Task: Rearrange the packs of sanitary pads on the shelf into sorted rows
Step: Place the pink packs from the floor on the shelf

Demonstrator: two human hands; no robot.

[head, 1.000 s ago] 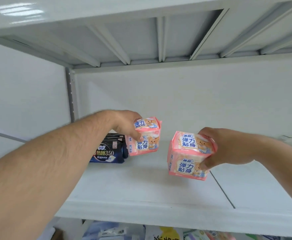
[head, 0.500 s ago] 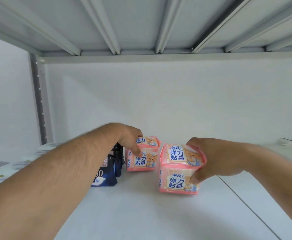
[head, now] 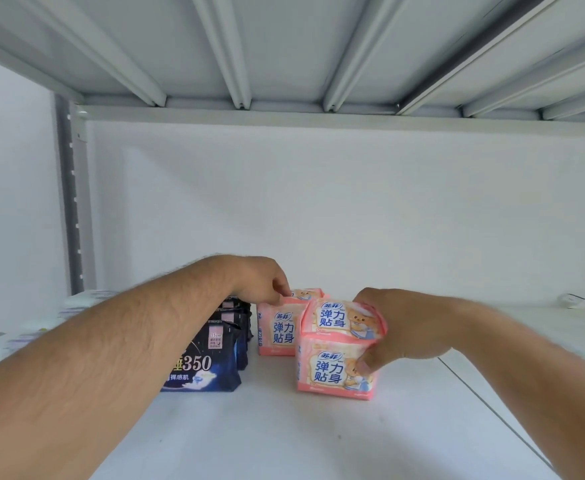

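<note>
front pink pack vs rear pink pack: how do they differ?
The front pink plastic pack sits nearer the shelf edge, gripped by the right hand; the rear pink plastic pack sits further back beside the dark navy packs, with the left hand on its top. The front pack partly hides the rear one. Both show the same bear print.

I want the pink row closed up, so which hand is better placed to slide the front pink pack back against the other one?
Probably the right hand: it grips the front pink pack. The left hand is on the rear pink pack, beside the dark blue packs.
</note>
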